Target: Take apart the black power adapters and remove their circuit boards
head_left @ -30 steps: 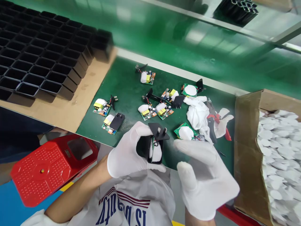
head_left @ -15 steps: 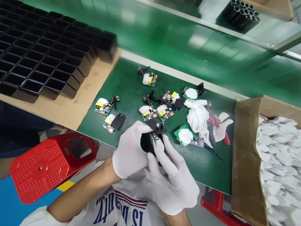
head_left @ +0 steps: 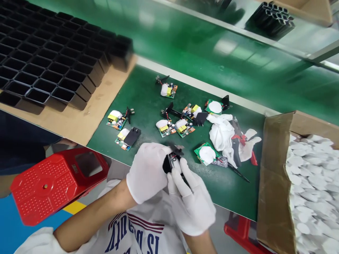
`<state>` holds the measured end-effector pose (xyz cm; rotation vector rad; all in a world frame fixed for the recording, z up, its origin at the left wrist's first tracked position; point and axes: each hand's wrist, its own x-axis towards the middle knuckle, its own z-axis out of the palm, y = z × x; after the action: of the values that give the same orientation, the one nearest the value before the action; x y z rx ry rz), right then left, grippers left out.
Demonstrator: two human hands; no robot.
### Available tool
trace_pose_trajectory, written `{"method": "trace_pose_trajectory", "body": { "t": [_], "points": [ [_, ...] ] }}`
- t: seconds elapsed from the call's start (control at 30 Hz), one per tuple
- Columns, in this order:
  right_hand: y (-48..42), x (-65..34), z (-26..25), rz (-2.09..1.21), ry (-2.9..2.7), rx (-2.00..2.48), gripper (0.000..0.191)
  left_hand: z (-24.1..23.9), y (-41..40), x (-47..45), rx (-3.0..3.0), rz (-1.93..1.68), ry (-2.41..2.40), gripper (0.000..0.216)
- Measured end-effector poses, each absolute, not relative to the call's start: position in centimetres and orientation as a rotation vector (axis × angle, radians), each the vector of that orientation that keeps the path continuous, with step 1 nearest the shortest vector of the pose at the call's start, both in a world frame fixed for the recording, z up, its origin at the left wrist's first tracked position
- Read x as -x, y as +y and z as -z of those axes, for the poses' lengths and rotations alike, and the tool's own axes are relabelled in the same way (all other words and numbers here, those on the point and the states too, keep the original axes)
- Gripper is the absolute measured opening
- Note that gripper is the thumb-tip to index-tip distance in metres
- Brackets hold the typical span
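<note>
Both my hands wear white gloves and meet over the near edge of the green mat (head_left: 148, 88). My left hand (head_left: 148, 171) is wrapped round a black charger housing (head_left: 169, 163) with a circuit board and black plug plate sticking out of its top. My right hand (head_left: 192, 199) is closed against the same housing from the right, its fingers pressing at the board. Several loose circuit boards with plug plates (head_left: 123, 137) lie on the mat just beyond my hands.
A black grid tray (head_left: 47, 60) sits on cardboard at the left. A crumpled white glove and red-handled cutters (head_left: 239, 139) lie right of the boards. A cardboard box of white pads (head_left: 312, 183) stands at the right. A red plastic stool (head_left: 55, 180) is below left.
My right hand has come in from open at the right to close on the housing. The board and plug plate sit lower in the housing than before.
</note>
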<state>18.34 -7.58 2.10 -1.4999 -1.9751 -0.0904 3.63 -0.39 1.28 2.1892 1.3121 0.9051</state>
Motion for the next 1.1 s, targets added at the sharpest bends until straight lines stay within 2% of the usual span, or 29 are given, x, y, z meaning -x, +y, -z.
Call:
{"method": "trace_pose_trajectory", "body": {
  "t": [0.13,0.47,0.63,0.9,0.97,1.03,1.1],
  "points": [
    [-7.2,-17.3,-0.1,0.097,-1.861,1.484,0.042,-0.4,-0.5,-3.7,-2.273,-0.848,1.416,0.006],
    [-8.3,-17.6,1.3,0.049,-1.797,1.526,0.052,-0.8,-1.0,-3.7,-2.280,-0.702,1.525,0.015],
    [-8.4,-17.0,1.4,0.034,-1.483,1.538,0.072,-1.1,-1.0,-3.2,-2.218,-0.661,1.413,0.015],
    [-7.9,-17.2,1.2,0.123,-1.647,1.563,0.075,-0.5,-1.4,-3.0,-2.255,-0.593,1.451,0.020],
    [-7.7,-17.2,1.1,0.097,-1.686,1.593,0.066,-0.4,-1.2,-3.1,-2.269,-0.605,1.440,0.019],
    [-7.7,-17.3,0.7,0.047,-1.726,1.646,0.046,-0.4,-1.1,-3.0,-2.272,-0.627,1.414,0.017],
    [-7.6,-17.5,0.1,-0.060,-1.607,1.715,0.031,-0.5,-1.1,-2.7,-2.237,-0.718,1.353,0.025]
  ]
}}
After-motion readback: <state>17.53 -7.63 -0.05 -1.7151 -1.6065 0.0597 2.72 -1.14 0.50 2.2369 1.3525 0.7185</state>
